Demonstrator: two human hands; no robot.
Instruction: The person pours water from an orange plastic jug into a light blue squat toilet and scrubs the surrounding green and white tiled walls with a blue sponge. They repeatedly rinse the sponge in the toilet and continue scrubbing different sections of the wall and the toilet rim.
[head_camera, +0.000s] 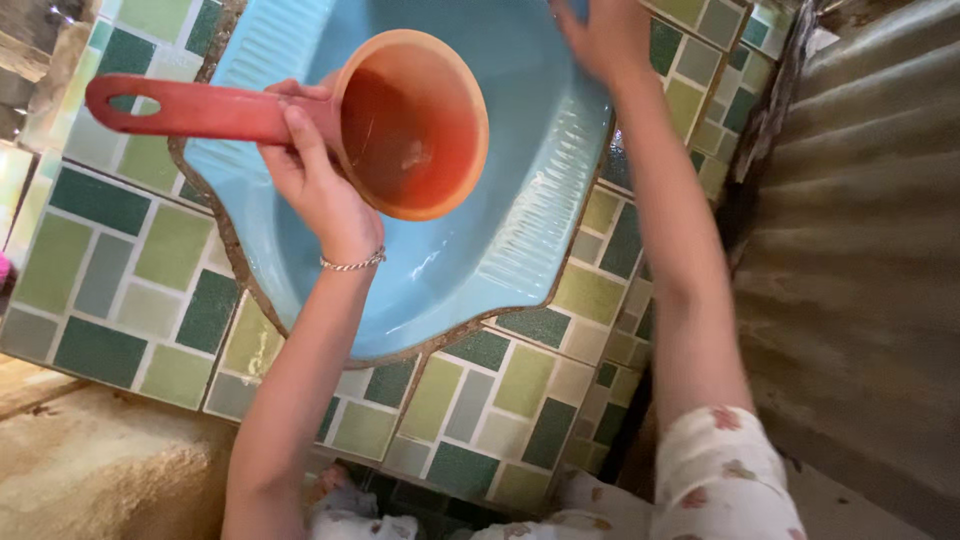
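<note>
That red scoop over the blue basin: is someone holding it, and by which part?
Yes. The left hand holds the red dipper by its long handle, close to the cup. The right hand rests on the blue basin.

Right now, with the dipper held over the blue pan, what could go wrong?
The left hand grips the red dipper by its handle alone, tilted; it could slip or tip and spill onto the green tiles, making them slick. The right hand presses on the blue squat pan, whose surface looks glossy and possibly wet, so that hand might slide.
</note>
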